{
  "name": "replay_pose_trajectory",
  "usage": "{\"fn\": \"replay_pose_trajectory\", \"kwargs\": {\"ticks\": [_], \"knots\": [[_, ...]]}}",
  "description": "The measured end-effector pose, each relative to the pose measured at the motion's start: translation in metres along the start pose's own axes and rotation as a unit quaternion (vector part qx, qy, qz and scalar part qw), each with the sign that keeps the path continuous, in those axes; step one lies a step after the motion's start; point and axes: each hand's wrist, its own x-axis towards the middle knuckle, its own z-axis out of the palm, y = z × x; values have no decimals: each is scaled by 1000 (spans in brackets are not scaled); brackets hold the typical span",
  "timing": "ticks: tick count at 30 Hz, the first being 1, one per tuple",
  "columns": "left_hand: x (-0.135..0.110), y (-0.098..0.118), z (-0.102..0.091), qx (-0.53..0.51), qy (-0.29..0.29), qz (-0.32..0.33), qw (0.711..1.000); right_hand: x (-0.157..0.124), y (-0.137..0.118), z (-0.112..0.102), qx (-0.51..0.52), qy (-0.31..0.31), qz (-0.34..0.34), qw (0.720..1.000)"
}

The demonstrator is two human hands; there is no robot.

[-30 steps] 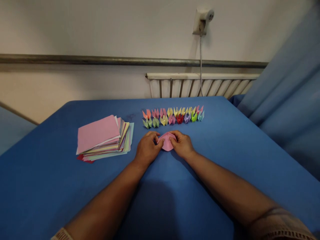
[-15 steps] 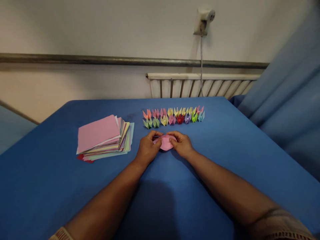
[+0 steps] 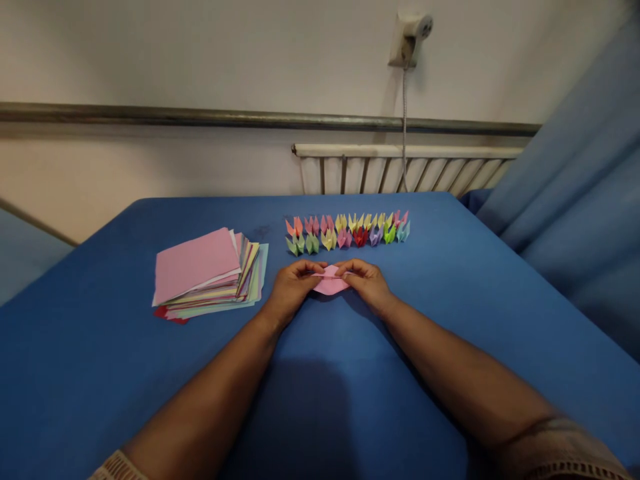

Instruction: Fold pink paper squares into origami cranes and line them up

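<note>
A pink piece of folded origami paper lies between my two hands, its near part a flat point toward me and its far part rising in a small peak. My left hand pinches its left side between thumb and fingers. On the right side, my right hand pinches it the same way, fingertips on the upper fold. Just beyond my hands stand two rows of small folded paper cranes in red, pink, yellow, green, purple and blue. The underside of the pink paper is hidden.
To the left sits an uneven stack of coloured paper sheets, pink on top. Everything rests on a blue-covered table. Behind it are a white railing, a wall pipe and a socket with a cord. A blue curtain hangs at right.
The pink paper has gone from a rounded, bulging form to a flatter one with pointed corners. Both my hands have shifted slightly, with the fingertips now pressing along its upper fold.
</note>
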Motion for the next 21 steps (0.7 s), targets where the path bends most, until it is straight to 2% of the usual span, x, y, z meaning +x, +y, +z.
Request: {"fn": "replay_pose_trajectory", "kwargs": {"ticks": [4,9,15,21], "knots": [[-1,1,-1,-16,-44,0,999,1,-1,-2,-10,18,3,1000],[-1,1,0,-7,-22,10,1000,4,2,-1,-16,44,13,999],[3,0,3,-21,54,26,998,10,15,1,-32,74,20,997],[1,3,2,-109,31,-22,993,10,22,1,-40,104,-3,994]]}}
